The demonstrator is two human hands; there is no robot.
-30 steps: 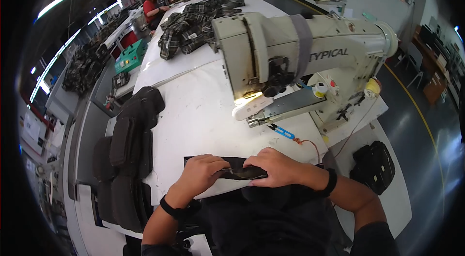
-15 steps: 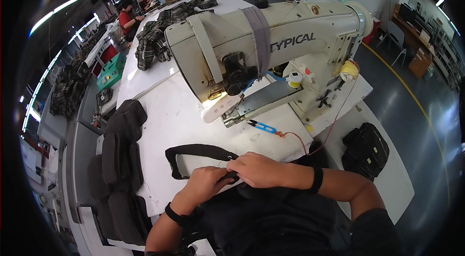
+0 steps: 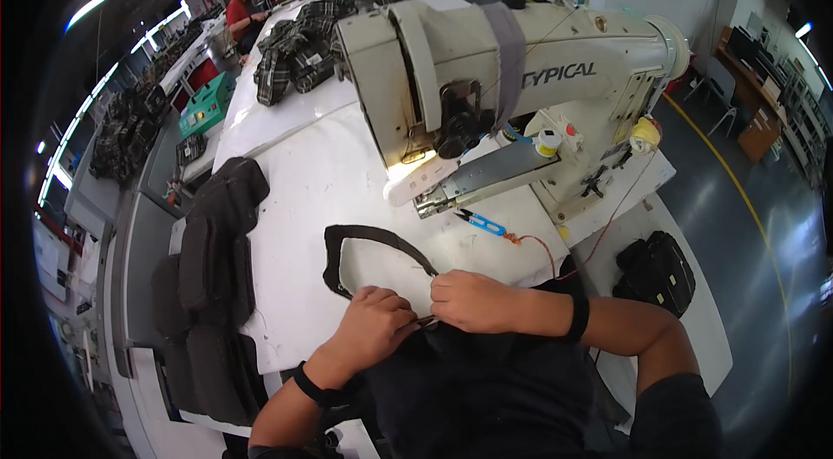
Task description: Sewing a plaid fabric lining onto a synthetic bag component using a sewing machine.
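At the near edge of the white worktable [image 3: 304, 190], at six o'clock, a black woven strap bent into a loop [image 3: 373, 244] is pinched between both hands. The left hand [image 3: 375, 320] is closed around the strap end, fingers curled tight; the right hand [image 3: 473, 301] is closed over the same end, thumb side pressed against the left. The exact finger contact is hidden by the knuckles. The loop lies flat on the table toward eleven o'clock from the hands, with dark fabric [image 3: 486, 372] bunched below the grip.

Risks noted: the free loop may twist as it is drawn in, since only one end is held. A blue-handled thread snip [image 3: 486, 225] lies at one o'clock, near enough to be caught by the strap. Beyond it, the cream industrial sewing machine [image 3: 521, 86] stands at twelve o'clock. Stacked black padded panels [image 3: 213, 259] at nine o'clock sit at the table edge and could be dislodged.
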